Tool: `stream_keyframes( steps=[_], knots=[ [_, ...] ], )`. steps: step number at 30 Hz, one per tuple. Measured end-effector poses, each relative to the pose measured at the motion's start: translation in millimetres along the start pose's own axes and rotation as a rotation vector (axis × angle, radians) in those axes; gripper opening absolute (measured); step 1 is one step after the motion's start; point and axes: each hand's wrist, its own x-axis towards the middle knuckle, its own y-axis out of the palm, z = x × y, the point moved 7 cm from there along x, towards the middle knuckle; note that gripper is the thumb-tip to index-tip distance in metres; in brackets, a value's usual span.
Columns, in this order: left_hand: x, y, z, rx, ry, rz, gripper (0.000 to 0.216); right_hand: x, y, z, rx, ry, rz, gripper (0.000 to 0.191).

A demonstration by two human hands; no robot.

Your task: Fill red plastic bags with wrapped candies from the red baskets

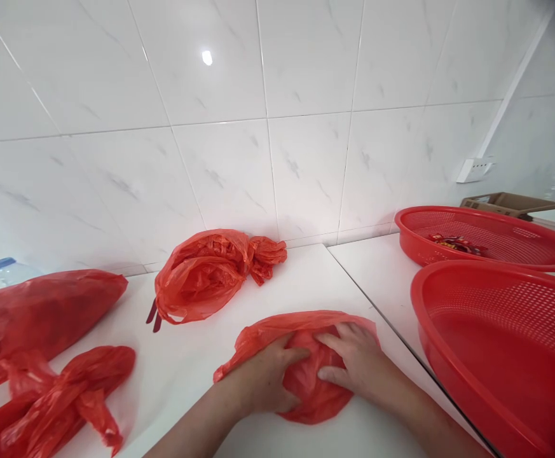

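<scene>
A crumpled red plastic bag [306, 381] lies on the white counter [186, 362] in front of me. My left hand [262, 381] rests on its left side with the fingers curled over the plastic. My right hand [358, 359] presses on its right side, fingers bent and gripping the film. Both hands touch the same bag, thumbs toward each other.
Another knotted red bag [205, 273] lies by the tiled wall. More red bags sit at the left [43, 312] and front left [62, 401]. Two red mesh baskets stand on the right, one near [506, 356] and one far [487, 238]. A bottle [7, 268] is at the far left.
</scene>
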Motion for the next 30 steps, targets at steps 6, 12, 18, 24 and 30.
stream_keyframes(
  steps=[6, 12, 18, 24, 30],
  knots=[
    [9, -34, -2, -0.007, 0.046, -0.312, 0.037, -1, -8, -1, 0.082, 0.028, -0.002, 0.033],
    [9, -41, 32, 0.173, -0.177, -0.434, 0.052, -2, -16, 6, 0.108, 0.025, -0.018, 0.016],
    [4, -44, 9, 0.252, 0.05, -0.495, 0.022, 2, -23, 4, 0.11, -0.044, -0.173, 0.019],
    [5, -10, -28, 0.214, 0.383, -0.221, 0.034, -6, -31, 25, -0.04, -0.188, -0.374, 0.031],
    [4, 15, -33, 0.169, 0.356, -0.076, 0.009, 1, -19, 12, -0.148, -0.069, -0.241, 0.038]
  ],
)
